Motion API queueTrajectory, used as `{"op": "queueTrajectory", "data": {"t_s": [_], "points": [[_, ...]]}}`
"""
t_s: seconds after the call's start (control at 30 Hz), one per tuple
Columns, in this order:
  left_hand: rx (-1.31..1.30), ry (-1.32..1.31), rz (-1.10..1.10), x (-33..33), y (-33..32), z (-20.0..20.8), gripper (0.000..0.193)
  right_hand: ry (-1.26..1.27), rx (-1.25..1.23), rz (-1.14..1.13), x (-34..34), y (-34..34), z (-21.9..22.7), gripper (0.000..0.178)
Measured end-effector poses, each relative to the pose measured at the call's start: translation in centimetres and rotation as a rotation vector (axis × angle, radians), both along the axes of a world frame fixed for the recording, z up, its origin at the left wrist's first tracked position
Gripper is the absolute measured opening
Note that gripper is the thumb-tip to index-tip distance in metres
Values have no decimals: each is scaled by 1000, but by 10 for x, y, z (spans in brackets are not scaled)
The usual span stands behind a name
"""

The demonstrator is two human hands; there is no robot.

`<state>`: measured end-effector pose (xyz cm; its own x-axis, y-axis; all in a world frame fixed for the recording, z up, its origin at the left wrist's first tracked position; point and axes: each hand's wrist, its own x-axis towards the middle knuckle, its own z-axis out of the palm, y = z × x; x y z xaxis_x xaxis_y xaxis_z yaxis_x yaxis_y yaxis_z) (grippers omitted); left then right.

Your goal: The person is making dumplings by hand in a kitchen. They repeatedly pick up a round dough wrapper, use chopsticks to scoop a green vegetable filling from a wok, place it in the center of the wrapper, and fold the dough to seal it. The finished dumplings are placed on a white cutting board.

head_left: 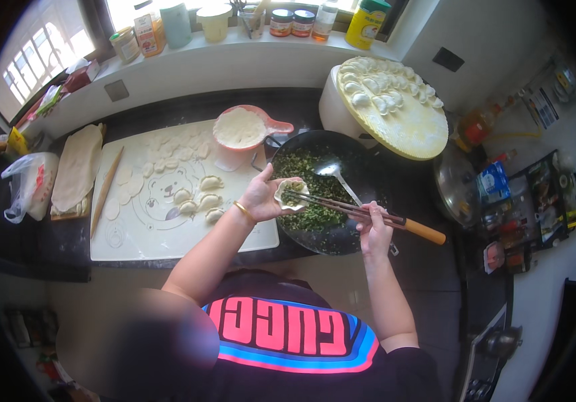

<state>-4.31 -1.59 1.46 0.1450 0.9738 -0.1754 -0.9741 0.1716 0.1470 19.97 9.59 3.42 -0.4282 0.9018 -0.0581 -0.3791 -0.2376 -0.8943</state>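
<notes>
In my left hand [261,197] lies a round dumpling wrapper [281,201] with green filling in its middle, cupped over the left edge of a black wok [362,151]. My right hand [374,231] grips a pair of dark chopsticks [328,204], and their tips touch the filling in the wrapper. Chopped green filling [309,218] covers much of the wok's bottom. A metal spoon [328,166] rests in the wok, its handle running under the chopsticks toward my right hand. Several folded dumplings [211,199] sit on the white mat [234,238], left of my left hand.
Flat wrappers [124,191] and a rolling pin [107,194] lie on the mat. A pink strainer of flour [241,127] stands behind. A tray [412,137] of dumplings rests at back right. The wok's wooden handle [425,231] points right. Jars [281,23] line the sill.
</notes>
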Motion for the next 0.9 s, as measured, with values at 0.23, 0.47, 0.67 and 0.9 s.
{"op": "queueTrajectory", "data": {"t_s": [0.23,0.47,0.67,0.9], "points": [[14,-21,6,-2,-8,6,71,13,8,50,-6,6,-2,18],[43,-40,-1,-6,-12,2,71,29,0,-14,-8,20,-6,19],[55,-17,6,-8,-11,1,71,57,-18,-14,-13,18,-3,19],[45,23,-40,-10,-11,4,70,52,1,35,-17,24,-4,19]]}}
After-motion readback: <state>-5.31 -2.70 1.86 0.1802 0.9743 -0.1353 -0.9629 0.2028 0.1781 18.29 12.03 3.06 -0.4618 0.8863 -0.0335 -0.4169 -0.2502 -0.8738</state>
